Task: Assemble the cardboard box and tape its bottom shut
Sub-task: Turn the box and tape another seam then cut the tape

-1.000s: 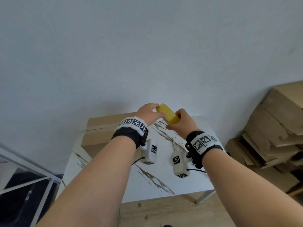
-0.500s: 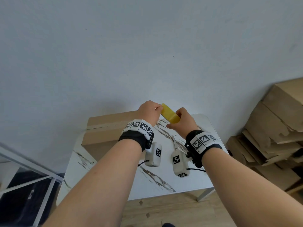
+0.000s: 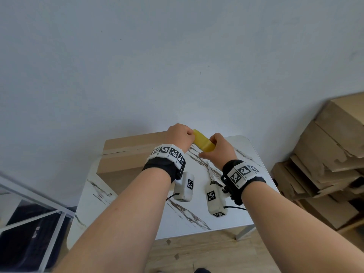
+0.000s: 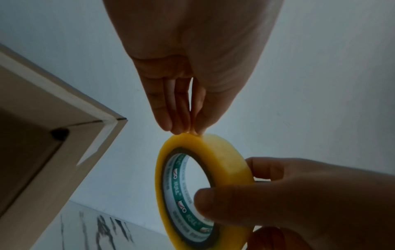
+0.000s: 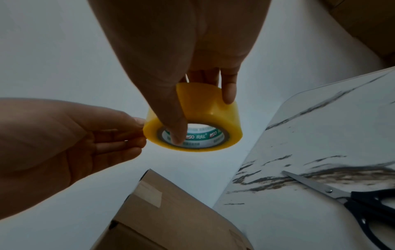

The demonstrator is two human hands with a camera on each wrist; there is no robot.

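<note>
Head view. Both hands raised above the far edge of the marble-pattern table. The right hand holds a yellow tape roll; the left hand meets the roll's upper left rim with its fingers curled in. The cardboard box stands on the table below and left of the left hand, with a strip of tape along its top seam. Scissors lie on the table under the right wrist. Stacked flat cardboard lies off to the right, well apart from both hands.

Left wrist view. The fingertips and thumb of the left hand are pressed together, pinching at the top edge of the tape roll, perhaps a loose tape end; the view is too dim to tell. The right hand grips the roll from the lower right, thumb across the printed core. A corner of the cardboard box sits left of the fingers.

Right wrist view. The right hand has its thumb through the core of the tape roll and its fingers over the outer face. The left hand pinches the roll's left rim. The cardboard box lies below the fingers, and the scissors lower right on the table.
</note>
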